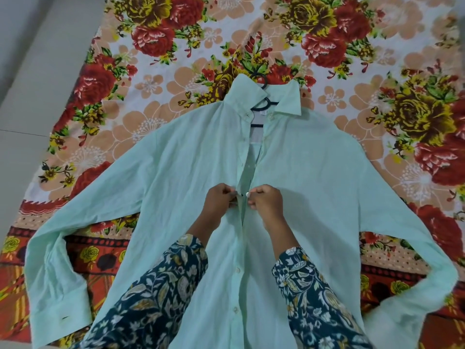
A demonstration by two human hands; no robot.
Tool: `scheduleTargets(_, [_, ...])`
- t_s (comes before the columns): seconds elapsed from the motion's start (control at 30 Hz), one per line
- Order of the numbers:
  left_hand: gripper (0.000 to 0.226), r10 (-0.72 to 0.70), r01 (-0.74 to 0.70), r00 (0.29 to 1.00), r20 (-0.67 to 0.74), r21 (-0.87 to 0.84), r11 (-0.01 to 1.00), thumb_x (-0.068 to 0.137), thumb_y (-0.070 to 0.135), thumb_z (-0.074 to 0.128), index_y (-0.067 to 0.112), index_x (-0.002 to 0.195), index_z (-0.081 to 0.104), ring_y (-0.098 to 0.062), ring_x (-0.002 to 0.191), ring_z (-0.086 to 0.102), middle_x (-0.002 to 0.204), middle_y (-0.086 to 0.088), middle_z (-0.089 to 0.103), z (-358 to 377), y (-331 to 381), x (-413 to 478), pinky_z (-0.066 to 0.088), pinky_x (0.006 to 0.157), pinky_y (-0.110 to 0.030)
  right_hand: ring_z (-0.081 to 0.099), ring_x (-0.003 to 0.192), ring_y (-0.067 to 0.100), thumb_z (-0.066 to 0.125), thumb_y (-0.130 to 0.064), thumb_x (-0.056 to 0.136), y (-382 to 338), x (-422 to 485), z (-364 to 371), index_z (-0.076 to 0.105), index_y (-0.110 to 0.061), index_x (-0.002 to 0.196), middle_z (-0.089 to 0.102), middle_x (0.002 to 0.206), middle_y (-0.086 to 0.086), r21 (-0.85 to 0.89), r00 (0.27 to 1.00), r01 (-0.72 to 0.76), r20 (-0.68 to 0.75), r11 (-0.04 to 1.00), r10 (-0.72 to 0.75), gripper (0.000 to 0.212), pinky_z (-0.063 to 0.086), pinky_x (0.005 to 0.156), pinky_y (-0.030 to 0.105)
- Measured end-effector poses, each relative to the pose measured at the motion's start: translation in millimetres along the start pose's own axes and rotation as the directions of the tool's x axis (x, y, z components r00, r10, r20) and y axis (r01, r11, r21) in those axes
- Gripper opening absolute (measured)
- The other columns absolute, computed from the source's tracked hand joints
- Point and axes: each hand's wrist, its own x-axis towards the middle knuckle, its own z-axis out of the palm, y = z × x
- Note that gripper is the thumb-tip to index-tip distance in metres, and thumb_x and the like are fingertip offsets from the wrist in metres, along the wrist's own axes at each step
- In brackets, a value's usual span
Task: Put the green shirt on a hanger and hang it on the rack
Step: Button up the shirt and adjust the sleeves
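The pale green shirt [314,177] lies flat, front up, on a flowered bedsheet, sleeves spread to both sides. A dark hanger [261,103] sits inside it; its hook pokes out above the collar and part of its bar shows in the open neck. My left hand [220,200] pinches the left edge of the button placket at mid-chest. My right hand [264,201] pinches the right edge just opposite, with a small white button at its fingertips. Above my hands the front gapes open; below them the two edges lie together with buttons showing.
The flowered bedsheet [176,59] covers the surface under the shirt. A pale floor [30,96] runs along the left beyond the sheet's edge. My dark, flower-patterned sleeves [156,298] reach over the shirt's lower half. No rack is in view.
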Motion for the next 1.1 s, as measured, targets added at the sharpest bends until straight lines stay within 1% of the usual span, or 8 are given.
scheduleTargets(0.13, [0.022,0.046,-0.046,0.999,0.026,0.029,0.999,0.089,-0.001,0.052,0.009,0.069,0.051,-0.016,0.064,0.057,0.071,-0.007,0.058,-0.9,-1.8,-6.5,0.051,0.061,-0.018,0.055,0.06,0.019,0.061,-0.001,0.076,-2.6,-1.9,4.0,0.058,-0.018,0.059,0.06,0.063,0.004,-0.062,0.999,0.045,0.01,0.997,-0.044,0.024,0.049,0.066,0.033])
scheduleTargets(0.27, [0.02,0.086,-0.09,0.996,0.037,0.114,0.989,0.09,0.002,0.051,0.01,0.071,0.051,-0.015,0.063,0.057,0.073,-0.007,0.059,-1.7,0.4,-7.0,0.05,0.063,-0.022,0.059,0.068,0.02,0.06,-0.001,0.078,-2.5,-2.2,3.5,0.059,-0.023,0.057,0.061,0.063,-0.002,-0.109,0.994,0.101,0.047,0.989,-0.096,0.029,0.052,0.072,0.034])
scheduleTargets(0.4, [0.017,0.112,-0.115,0.993,0.024,0.167,0.979,0.09,0.003,0.051,0.009,0.074,0.053,-0.014,0.063,0.058,0.073,-0.005,0.059,0.4,5.0,-7.0,0.05,0.06,-0.019,0.059,0.071,0.019,0.059,-0.002,0.08,-1.5,-3.9,3.9,0.059,-0.021,0.059,0.061,0.064,-0.005,-0.13,0.989,0.144,0.057,0.981,-0.138,0.029,0.052,0.074,0.033])
scheduleTargets(0.5, [0.012,0.152,-0.164,0.986,0.065,0.263,0.951,0.091,0.002,0.048,0.004,0.083,0.058,-0.013,0.065,0.059,0.072,-0.004,0.061,1.1,8.5,-8.7,0.05,0.064,-0.02,0.057,0.072,0.019,0.055,0.0,0.081,0.6,-3.7,6.5,0.066,-0.012,0.071,0.062,0.07,0.001,-0.168,0.986,0.166,0.037,0.972,-0.162,0.019,0.05,0.071,0.033])
scheduleTargets(0.67, [0.018,0.112,-0.117,0.992,0.061,0.086,0.989,0.085,-0.008,0.052,0.007,0.078,0.057,-0.016,0.064,0.061,0.071,-0.008,0.062,-3.9,7.5,-9.3,0.053,0.061,-0.016,0.063,0.083,0.023,0.057,-0.002,0.083,-1.5,-2.1,4.2,0.072,-0.003,0.089,0.066,0.084,0.006,-0.088,0.993,0.107,0.067,0.99,-0.101,0.016,0.053,0.085,0.038])
scheduleTargets(0.83, [0.017,0.07,-0.083,0.993,0.094,0.151,0.985,0.08,-0.005,0.062,0.007,0.071,0.055,-0.014,0.056,0.057,0.064,-0.008,0.058,-0.1,10.1,-5.0,0.051,0.055,-0.016,0.062,0.08,0.023,0.065,-0.016,0.081,1.1,-6.8,0.4,0.066,-0.015,0.072,0.067,0.081,0.008,-0.017,0.993,0.083,0.09,0.996,-0.081,0.009,0.053,0.082,0.041])
scheduleTargets(0.97, [0.021,0.048,-0.08,0.988,0.145,0.226,0.971,0.078,0.0,0.068,0.008,0.065,0.054,-0.004,0.041,0.052,0.058,-0.007,0.057,-2.7,11.6,-0.5,0.044,0.045,-0.013,0.06,0.079,0.021,0.063,-0.006,0.08,5.4,-3.6,0.2,0.059,-0.023,0.065,0.062,0.072,-0.001,-0.009,0.993,0.104,0.05,0.995,-0.103,0.023,0.052,0.08,0.039])
scheduleTargets(1.1, [0.023,0.072,-0.116,0.985,0.159,0.291,0.95,0.08,0.001,0.066,0.01,0.063,0.053,-0.001,0.037,0.051,0.059,-0.007,0.058,-3.1,12.4,4.0,0.04,0.042,-0.011,0.06,0.076,0.021,0.062,-0.004,0.08,7.7,-1.4,2.2,0.059,-0.023,0.063,0.063,0.074,0.003,0.027,0.997,0.078,0.008,0.997,-0.078,0.026,0.053,0.08,0.041])
